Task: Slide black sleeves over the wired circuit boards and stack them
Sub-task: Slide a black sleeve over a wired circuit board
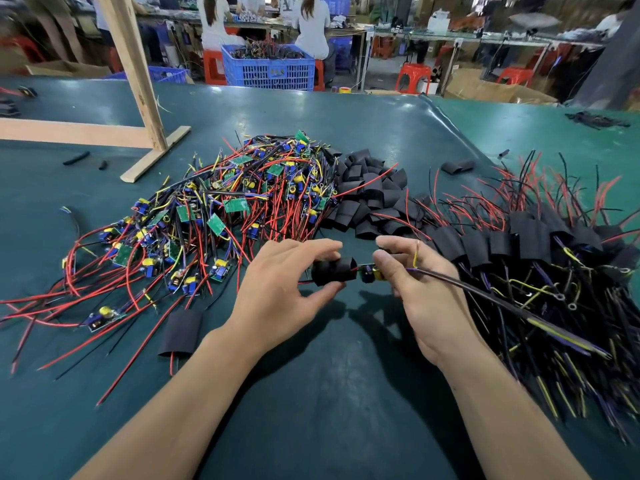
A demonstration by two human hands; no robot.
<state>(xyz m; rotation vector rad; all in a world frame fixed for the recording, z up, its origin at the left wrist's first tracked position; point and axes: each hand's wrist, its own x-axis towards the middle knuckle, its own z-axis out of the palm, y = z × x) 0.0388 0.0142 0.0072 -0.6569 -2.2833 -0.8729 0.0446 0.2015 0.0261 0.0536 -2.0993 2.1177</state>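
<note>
Fingers [325,252] of the left hand [277,299] curl round a black sleeve [334,270], thumb underneath and fingertips on top, pinching it lightly with its open mouth facing right. Across from it, the right hand [419,289] pinches a small circuit board [370,272] by its far end, thumb and forefinger closed on it, with its dark cable and yellow wire [415,258] trailing off to the right. Board and sleeve sit just above the green table [311,393], almost touching; a red lead from the board seems to run into the sleeve's mouth already, though the board's body is plainly outside. So by the look of it this is the threading step: leads in, board about to follow. Next comes a straight push, board lined up flat with the opening, left hand keeping the tube from collapsing, right hand feeding it through until the black covers the parts. Watch the corners, they could catch on the rim. Left of the hands lies the pile of bare boards [207,209], behind them the heap of loose sleeves [370,195], and to the right the stack of finished ones [536,244], where this one should land.
</note>
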